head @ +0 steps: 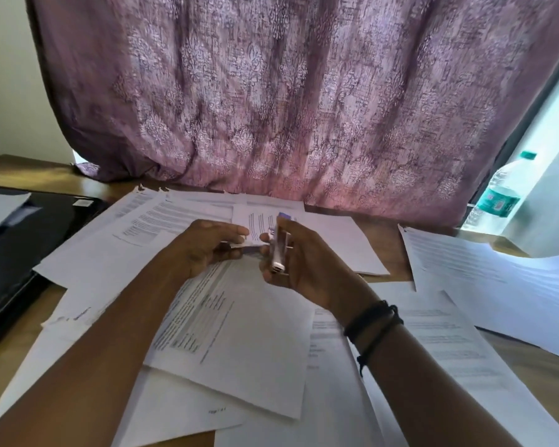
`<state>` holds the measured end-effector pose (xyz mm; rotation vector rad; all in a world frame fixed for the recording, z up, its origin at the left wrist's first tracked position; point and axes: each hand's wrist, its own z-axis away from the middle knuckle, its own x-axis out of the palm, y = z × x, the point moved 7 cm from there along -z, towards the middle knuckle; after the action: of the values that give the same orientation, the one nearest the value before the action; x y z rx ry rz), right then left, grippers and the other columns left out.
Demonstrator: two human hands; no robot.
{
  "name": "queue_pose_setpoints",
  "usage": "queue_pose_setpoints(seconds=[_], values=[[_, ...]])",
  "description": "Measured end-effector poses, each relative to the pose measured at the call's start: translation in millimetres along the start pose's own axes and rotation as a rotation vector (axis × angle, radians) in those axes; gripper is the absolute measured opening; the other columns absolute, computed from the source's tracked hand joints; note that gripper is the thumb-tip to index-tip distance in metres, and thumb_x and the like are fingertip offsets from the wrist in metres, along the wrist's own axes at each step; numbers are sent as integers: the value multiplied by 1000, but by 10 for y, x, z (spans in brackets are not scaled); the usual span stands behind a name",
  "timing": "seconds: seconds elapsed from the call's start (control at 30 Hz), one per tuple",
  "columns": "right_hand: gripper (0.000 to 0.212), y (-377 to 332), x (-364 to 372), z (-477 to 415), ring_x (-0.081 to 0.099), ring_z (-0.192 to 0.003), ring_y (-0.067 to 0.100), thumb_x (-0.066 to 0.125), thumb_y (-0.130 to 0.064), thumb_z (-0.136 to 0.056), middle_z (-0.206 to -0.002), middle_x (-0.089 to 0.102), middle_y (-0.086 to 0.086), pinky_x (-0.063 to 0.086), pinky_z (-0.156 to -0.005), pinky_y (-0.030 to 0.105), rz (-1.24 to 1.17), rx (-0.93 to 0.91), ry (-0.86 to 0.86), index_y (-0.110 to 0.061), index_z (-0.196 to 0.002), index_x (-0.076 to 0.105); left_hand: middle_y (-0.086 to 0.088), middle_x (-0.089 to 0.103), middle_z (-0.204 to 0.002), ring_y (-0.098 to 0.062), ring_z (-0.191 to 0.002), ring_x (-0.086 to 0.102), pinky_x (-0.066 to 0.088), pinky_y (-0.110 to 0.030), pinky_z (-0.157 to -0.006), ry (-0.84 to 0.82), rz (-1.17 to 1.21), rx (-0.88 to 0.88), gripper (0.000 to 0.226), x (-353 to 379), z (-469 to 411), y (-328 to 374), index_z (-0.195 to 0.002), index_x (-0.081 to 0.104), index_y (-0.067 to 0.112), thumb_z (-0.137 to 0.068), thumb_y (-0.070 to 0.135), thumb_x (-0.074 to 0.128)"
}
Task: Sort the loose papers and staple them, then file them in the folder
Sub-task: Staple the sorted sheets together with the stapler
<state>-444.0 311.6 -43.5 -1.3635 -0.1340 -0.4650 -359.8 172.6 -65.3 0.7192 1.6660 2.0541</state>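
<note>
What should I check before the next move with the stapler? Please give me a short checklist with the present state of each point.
1. Stapler held: the right hand grips the stapler upright above the sheets. Ok.
2. Other hand free to gather sheets: the left hand has its fingertips at the stapler; whether they pinch something, cannot tell.
3. Staples loaded: cannot tell.
4. Sheets sorted into one squared set: the loose papers lie spread out and overlapping. Not ok.
5. Folder ready: the black folder lies at the left, beside the papers. Ok; open or closed, cannot tell.
</note>
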Motion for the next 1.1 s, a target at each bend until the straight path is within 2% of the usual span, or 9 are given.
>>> queue_pose_setpoints(seconds=[0.07, 0.13, 0.2, 0.3, 0.4, 0.5, 0.67, 0.97, 1.1], values=[[42, 100, -34, -62, 53, -54, 14, 48, -51, -93, -75, 54, 5, 41, -47, 18, -45, 47, -58, -11, -103, 52, -17, 69, -98, -26, -88, 65, 60, -25, -64, 16, -5, 18, 18, 13, -8, 1, -94, 70, -4, -79, -13, 62], [46, 183, -60, -85, 39, -45, 9, 42, -58, -93, -68, 44, 2, 21, -45, 16, -16, 97, -92, -13, -96, 53, -16, 69, -98, -25, -89, 65, 60, -25, -65, 33, -24, 22, 20, 32, -24, 2, -96, 70, -5, -79, -13, 63], [52, 235, -97, -97, 32, -43, 7, 38, -63, -92, -65, 39, 1, 16, -44, 16, 7, 126, -87, -14, -95, 53, -16, 70, -98, -26, -91, 66, 60, -26, -67, 38, -34, 27, 21, 70, -26, -7, -96, 70, -5, -79, -13, 63], [60, 288, -120, -117, 31, -43, 7, 35, -68, -91, -65, 38, 1, 20, -40, 15, 39, 145, -70, -11, -101, 51, -16, 70, -92, -25, -85, 66, 60, -24, -64, 21, -30, 57, 18, 153, -9, -22, -92, 70, -3, -80, -12, 61], [56, 360, -122, -120, 35, -44, 8, 34, -64, -94, -65, 41, 1, 22, -40, 16, 80, 167, -18, -10, -102, 50, -16, 69, -87, -24, -77, 65, 58, -21, -59, 14, -16, 74, 18, 238, 16, -46, -90, 70, -4, -81, -13, 58], [49, 356, -136, -113, 42, -46, 11, 41, -61, -94, -65, 49, 2, 28, -39, 17, 71, 145, 68, -13, -91, 54, -20, 69, -91, -26, -78, 66, 60, -24, -65, 22, -8, 87, 18, 284, 27, -64, -92, 70, -4, -81, -12, 58], [46, 308, -153, -115, 46, -50, 14, 45, -55, -96, -67, 54, 5, 35, -40, 19, 25, 98, 109, -11, -91, 58, -23, 70, -99, -29, -84, 65, 58, -30, -73, 23, -10, 120, 21, 346, 49, -71, -96, 70, -5, -80, -12, 59], [39, 256, -176, -117, 58, -60, 17, 58, -43, -93, -76, 59, 8, 55, -55, 28, -60, 41, 122, -4, -99, 63, -28, 69, -97, -26, -74, 65, 59, -24, -64, 56, -40, 175, 25, 363, 91, -43, -99, 70, -5, -80, -14, 58], [38, 237, -156, -104, 61, -64, 18, 60, -38, -94, -76, 59, 9, 59, -62, 30, -104, 17, 121, -3, -108, 61, -28, 70, -96, -30, -76, 66, 59, -30, -69, 59, -53, 196, 23, 375, 112, -25, -97, 71, -3, -80, -13, 58]])
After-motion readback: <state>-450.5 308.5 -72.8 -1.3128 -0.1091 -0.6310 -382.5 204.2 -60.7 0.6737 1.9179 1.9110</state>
